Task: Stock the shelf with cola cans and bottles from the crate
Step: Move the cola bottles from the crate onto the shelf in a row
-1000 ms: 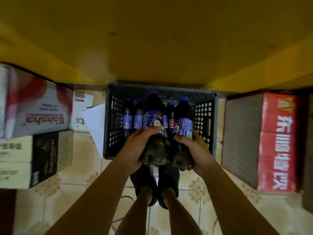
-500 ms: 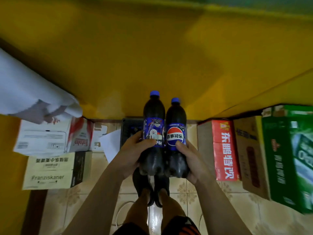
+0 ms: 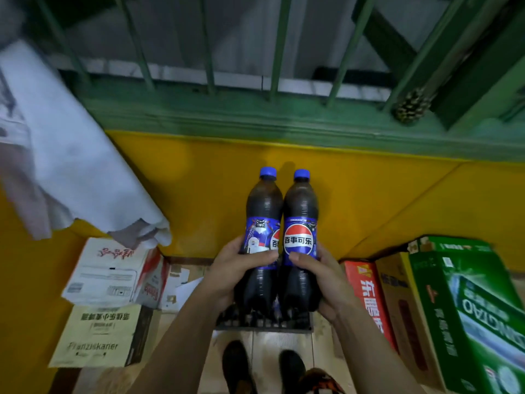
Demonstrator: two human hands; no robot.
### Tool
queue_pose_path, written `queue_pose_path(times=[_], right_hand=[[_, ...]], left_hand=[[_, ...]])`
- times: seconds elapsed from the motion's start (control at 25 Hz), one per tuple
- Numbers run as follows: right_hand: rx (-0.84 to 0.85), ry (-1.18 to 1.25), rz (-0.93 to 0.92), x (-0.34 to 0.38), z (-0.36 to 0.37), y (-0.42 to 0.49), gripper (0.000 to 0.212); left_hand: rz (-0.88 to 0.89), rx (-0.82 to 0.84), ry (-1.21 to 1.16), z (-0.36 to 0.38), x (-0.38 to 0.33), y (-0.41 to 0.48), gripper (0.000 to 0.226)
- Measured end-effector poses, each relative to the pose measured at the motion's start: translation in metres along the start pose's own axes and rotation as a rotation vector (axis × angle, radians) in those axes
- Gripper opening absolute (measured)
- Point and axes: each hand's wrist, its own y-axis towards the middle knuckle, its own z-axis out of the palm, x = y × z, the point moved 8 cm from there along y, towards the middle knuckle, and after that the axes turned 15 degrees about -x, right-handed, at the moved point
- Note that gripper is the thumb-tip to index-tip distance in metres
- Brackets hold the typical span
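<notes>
I hold two dark cola bottles with blue caps and blue labels upright, side by side, in front of a yellow wall. My left hand [image 3: 235,268] grips the left cola bottle [image 3: 262,211] at the label. My right hand [image 3: 324,277] grips the right cola bottle [image 3: 301,206], whose label shows a red, white and blue roundel. Below them on the floor, the near rim of the dark plastic crate [image 3: 264,322] shows; the bottles and hands hide what it holds. No shelf is in view.
Cardboard boxes [image 3: 105,334] are stacked on the left of the tiled floor. A red carton [image 3: 369,297], a brown box and a green carton [image 3: 466,305] stand on the right. A white cloth [image 3: 71,177] hangs at upper left. Green window bars [image 3: 278,46] run above the yellow wall.
Both hands have lifted the two bottles out of the crate and raised them. The view has tilted upward, so the window bars now show and the crate has dropped low.
</notes>
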Motion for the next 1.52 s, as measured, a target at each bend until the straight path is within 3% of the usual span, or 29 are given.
queue_pose_path(times=[0.16, 0.4, 0.64, 0.8, 1.08, 1.28, 1.52], right_hand=[[0.077, -0.018, -0.061, 0.023, 0.006, -0.009, 0.048], [0.245, -0.115, -0.122, 0.056, -0.002, -0.026, 0.064], [0.429, -0.162, -0.135, 0.068, -0.027, -0.045, 0.050], [0.520, -0.207, -0.063, 0.050, -0.034, -0.055, 0.052], [0.739, -0.307, 0.053, -0.002, -0.009, -0.102, 0.056], [0.958, -0.384, 0.084, -0.041, 0.020, -0.168, 0.054], [1.214, -0.465, 0.104, -0.095, 0.040, -0.296, 0.052]], left_hand=[[0.156, -0.073, 0.064, 0.005, -0.030, -0.021, 0.062], [0.264, -0.296, -0.009, 0.028, -0.033, -0.061, 0.095], [0.281, -0.374, -0.235, 0.055, -0.004, -0.104, 0.080], [0.298, -0.617, -0.289, 0.050, 0.024, -0.138, 0.070], [0.302, -0.859, -0.351, 0.022, 0.068, -0.217, 0.042], [0.401, -1.015, -0.397, -0.007, 0.094, -0.298, 0.055], [0.540, -1.191, -0.498, -0.036, 0.153, -0.429, 0.051]])
